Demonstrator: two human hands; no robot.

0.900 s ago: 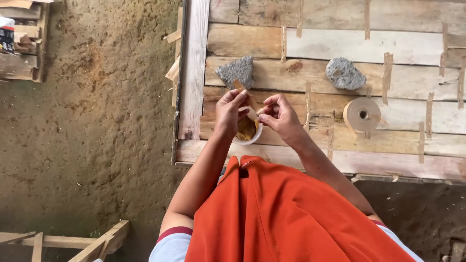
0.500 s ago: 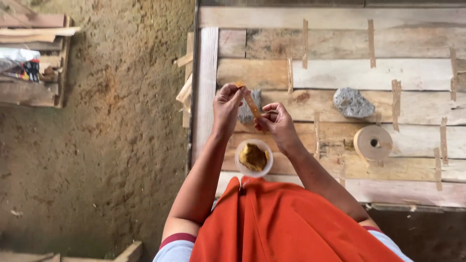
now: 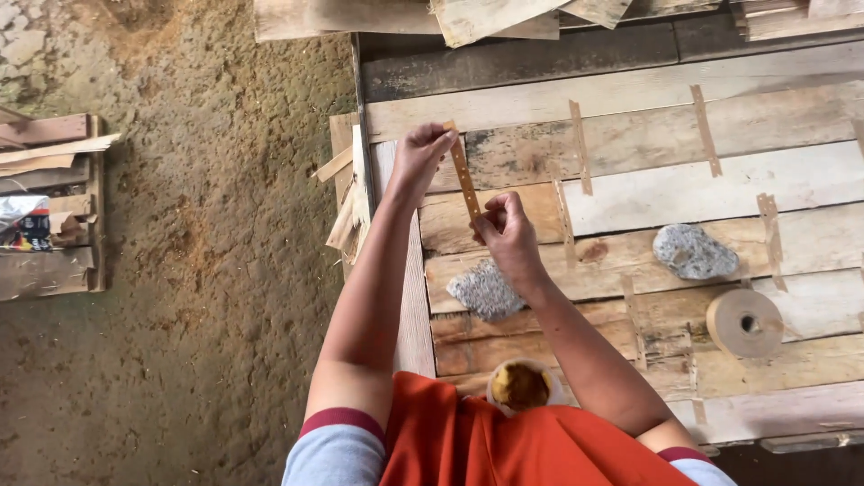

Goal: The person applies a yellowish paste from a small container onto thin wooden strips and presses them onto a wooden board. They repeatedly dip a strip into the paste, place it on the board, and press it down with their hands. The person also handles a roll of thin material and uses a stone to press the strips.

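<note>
Both my hands hold a narrow brown strip of tape (image 3: 464, 178) stretched over the wooden plank table (image 3: 630, 99). My left hand (image 3: 418, 155) pinches its far end near the table's left edge. My right hand (image 3: 505, 231) pinches the near end, above a joint between planks. Below my right forearm lies a grey stone (image 3: 486, 290). A small white bowl of yellow-brown paste (image 3: 520, 385) sits at the near edge, close to my orange garment.
A second grey stone (image 3: 693, 251) and a roll of brown tape (image 3: 743, 321) lie to the right. Several tape strips cross the plank joints. Loose boards are stacked at the far edge. Dirt floor and wooden frames (image 3: 45, 216) lie to the left.
My hands rose from the bowl and moved farther across the table, stretching the strip out longer. The view shifted, so bowl and stones now appear lower.
</note>
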